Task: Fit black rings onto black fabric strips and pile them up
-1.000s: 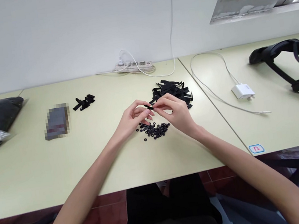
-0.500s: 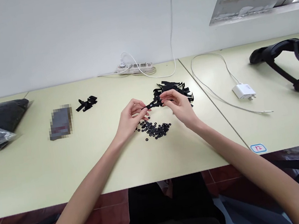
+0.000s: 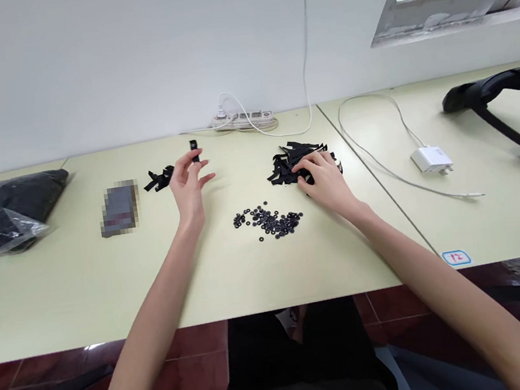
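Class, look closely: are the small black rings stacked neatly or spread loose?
Spread loose: the black rings lie scattered on the tabletop, some bunched together, others apart, with no neat stack visible.

The person's left hand (image 3: 186, 184) pinches a short black strip (image 3: 194, 145) upright near a small pile (image 3: 156, 180) of strips on the counter (image 3: 252, 280). The right hand (image 3: 328, 182) touches a larger pile (image 3: 281, 169). Loose black rings (image 3: 276, 222) lie between the forearms; a power strip (image 3: 256, 118) sits by the wall (image 3: 101, 62).

A white charger (image 3: 431, 160) and its cable (image 3: 463, 195) lie near a black headset (image 3: 491, 85); a power strip (image 3: 255, 119) sits by the wall (image 3: 125, 59).
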`<control>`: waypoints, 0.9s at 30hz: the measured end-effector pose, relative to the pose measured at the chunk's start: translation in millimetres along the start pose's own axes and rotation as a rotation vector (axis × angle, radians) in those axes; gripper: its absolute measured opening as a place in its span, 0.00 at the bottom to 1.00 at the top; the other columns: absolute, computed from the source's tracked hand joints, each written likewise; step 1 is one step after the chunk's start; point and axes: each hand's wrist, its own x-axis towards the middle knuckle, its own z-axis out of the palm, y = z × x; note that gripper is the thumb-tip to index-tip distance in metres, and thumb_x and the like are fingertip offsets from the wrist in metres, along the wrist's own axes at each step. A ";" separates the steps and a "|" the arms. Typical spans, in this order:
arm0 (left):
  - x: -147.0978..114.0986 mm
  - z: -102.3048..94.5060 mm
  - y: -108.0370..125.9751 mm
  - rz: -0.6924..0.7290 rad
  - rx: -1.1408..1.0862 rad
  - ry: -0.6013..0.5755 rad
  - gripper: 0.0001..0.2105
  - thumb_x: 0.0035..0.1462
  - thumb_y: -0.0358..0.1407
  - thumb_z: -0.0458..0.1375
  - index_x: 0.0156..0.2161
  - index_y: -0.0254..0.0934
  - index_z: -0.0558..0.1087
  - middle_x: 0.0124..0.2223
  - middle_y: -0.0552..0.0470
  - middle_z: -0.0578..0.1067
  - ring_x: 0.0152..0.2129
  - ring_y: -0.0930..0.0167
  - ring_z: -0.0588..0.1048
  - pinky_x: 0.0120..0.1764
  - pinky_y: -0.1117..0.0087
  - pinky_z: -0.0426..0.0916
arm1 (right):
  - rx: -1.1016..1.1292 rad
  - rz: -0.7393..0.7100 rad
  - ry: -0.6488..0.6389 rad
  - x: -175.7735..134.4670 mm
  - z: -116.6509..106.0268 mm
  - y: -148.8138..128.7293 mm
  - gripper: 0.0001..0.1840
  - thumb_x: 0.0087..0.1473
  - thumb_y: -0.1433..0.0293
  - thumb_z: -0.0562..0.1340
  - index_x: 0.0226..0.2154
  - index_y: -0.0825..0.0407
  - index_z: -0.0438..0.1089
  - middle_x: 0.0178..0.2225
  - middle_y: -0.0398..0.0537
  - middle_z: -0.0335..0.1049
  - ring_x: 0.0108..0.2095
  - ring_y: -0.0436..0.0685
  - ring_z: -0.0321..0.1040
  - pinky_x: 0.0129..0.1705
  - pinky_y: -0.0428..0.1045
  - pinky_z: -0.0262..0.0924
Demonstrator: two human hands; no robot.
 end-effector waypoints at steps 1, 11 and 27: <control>4.9 -4.8 -1.5 0.014 0.002 0.034 0.13 0.61 0.43 0.66 0.49 0.46 0.79 0.63 0.48 0.77 0.55 0.61 0.80 0.45 0.66 0.80 | -0.035 -0.009 -0.012 -0.8 1.1 1.2 0.11 0.65 0.71 0.60 0.46 0.48 0.78 0.51 0.58 0.74 0.59 0.73 0.64 0.64 0.69 0.64; 48.4 -57.3 -12.7 -0.381 -0.325 0.197 0.23 0.60 0.30 0.63 0.60 0.44 0.71 0.62 0.43 0.72 0.61 0.64 0.78 0.60 0.68 0.77 | -0.026 0.004 -0.003 3.1 6.3 4.2 0.09 0.67 0.69 0.59 0.40 0.47 0.77 0.47 0.57 0.78 0.56 0.74 0.67 0.61 0.71 0.63; -0.8 3.1 -3.0 -0.233 -0.035 -0.333 0.16 0.60 0.38 0.68 0.52 0.42 0.75 0.63 0.44 0.76 0.58 0.59 0.78 0.60 0.55 0.74 | 0.871 0.176 -0.045 7.9 -7.5 -39.9 0.16 0.61 0.54 0.72 0.39 0.47 0.72 0.32 0.46 0.80 0.32 0.55 0.75 0.37 0.53 0.71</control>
